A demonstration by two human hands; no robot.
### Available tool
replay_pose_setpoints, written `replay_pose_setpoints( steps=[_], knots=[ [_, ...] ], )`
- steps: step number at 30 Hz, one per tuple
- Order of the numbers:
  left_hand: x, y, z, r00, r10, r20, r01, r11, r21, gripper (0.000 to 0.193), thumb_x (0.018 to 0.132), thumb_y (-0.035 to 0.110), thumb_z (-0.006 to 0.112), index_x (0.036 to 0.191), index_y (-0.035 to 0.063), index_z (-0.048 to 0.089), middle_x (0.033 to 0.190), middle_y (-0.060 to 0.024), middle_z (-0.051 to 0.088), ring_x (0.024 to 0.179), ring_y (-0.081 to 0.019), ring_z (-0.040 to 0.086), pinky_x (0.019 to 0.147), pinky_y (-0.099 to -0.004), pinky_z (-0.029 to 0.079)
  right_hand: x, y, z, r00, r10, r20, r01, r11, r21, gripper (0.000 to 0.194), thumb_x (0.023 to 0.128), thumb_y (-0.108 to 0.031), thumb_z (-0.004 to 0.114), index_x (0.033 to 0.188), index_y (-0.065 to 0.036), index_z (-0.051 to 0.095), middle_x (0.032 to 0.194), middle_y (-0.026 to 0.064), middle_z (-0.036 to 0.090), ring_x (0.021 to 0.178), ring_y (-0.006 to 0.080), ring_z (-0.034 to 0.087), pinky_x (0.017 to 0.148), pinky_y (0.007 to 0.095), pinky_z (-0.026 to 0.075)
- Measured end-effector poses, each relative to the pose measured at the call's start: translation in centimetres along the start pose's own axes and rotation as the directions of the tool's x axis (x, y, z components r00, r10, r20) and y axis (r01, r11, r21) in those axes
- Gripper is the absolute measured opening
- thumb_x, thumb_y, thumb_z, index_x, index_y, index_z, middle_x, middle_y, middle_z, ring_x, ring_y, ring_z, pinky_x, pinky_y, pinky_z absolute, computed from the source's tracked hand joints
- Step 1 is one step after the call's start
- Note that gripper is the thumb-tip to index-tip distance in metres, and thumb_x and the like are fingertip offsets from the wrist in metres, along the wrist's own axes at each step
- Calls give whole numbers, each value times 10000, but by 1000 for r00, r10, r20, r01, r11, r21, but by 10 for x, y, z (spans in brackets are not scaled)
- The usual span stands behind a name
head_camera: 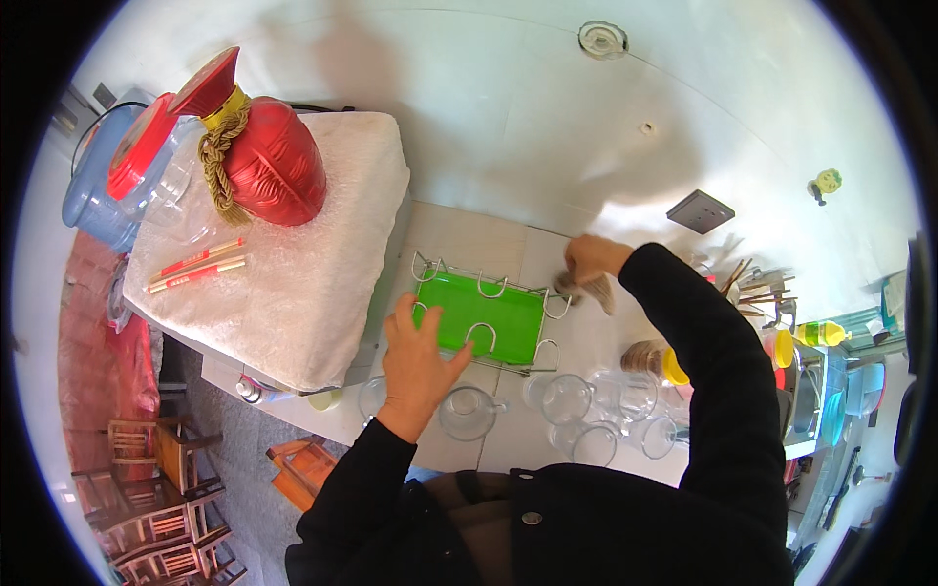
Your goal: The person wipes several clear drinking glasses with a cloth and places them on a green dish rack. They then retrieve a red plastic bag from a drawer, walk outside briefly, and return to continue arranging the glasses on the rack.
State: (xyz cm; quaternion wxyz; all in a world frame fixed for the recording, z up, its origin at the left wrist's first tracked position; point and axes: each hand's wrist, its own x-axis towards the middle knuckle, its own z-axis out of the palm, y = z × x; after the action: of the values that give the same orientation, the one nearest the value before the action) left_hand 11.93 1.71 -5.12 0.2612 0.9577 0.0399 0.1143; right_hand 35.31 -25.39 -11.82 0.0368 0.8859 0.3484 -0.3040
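A metal wire cup rack (548,329) with upright hooks and a green plastic tray (506,316) stands on the counter before me. My left hand (418,359) is over the rack's near left corner, fingers spread; whether its fingertips touch the wire I cannot tell. My right hand (595,260) is closed on a crumpled, striped cloth (599,293) to the right of the rack, by the wall. Nearer to me, a clear glass mug (467,414) stands below my left hand, and several more glass mugs (568,399) are grouped at the right.
On the left, a towel-covered box (322,308) bears a red jar (282,161) with a gold cord and paper-banded chopsticks (198,275). A yellow-lidded jar (648,359) stands close to my right sleeve. A socket (700,211) is on the wall.
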Motion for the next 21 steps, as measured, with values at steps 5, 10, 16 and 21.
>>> replay_pose_setpoints(
  steps=[5,10,16,21],
  knots=[
    [2,0,-2,999,24,32,-24,1000,11,548,653,252,759,1101,37,527,1263,-176,378,1060,-381,425,755,-436,498,72,-66,-49,898,-218,-382,226,974,-26,293,674,-147,629,960,-91,656,900,137,624,849,332,617,717,418,501],
    [5,-1,-5,998,18,52,-19,1000,25,553,643,253,766,1096,37,533,1266,-187,381,1054,-382,431,765,-439,495,170,-101,-24,632,-473,-614,332,881,-336,242,761,-118,579,993,-107,646,986,97,561,911,290,581,745,392,513],
    [-1,-3,-2,998,-3,58,4,1000,-6,513,642,234,783,1057,35,555,1246,-180,398,1051,-353,450,815,-422,453,167,-78,0,726,-460,-511,368,888,-277,267,743,-123,636,1005,-112,587,1053,105,524,975,312,537,759,403,505],
    [4,-2,-2,997,12,73,-14,1000,27,542,641,252,785,1075,40,539,1257,-179,384,1055,-372,438,786,-426,483,72,-17,13,883,-333,-332,312,943,-117,355,732,-85,654,1067,-126,542,1050,133,530,981,353,539,771,456,473]
  ],
)
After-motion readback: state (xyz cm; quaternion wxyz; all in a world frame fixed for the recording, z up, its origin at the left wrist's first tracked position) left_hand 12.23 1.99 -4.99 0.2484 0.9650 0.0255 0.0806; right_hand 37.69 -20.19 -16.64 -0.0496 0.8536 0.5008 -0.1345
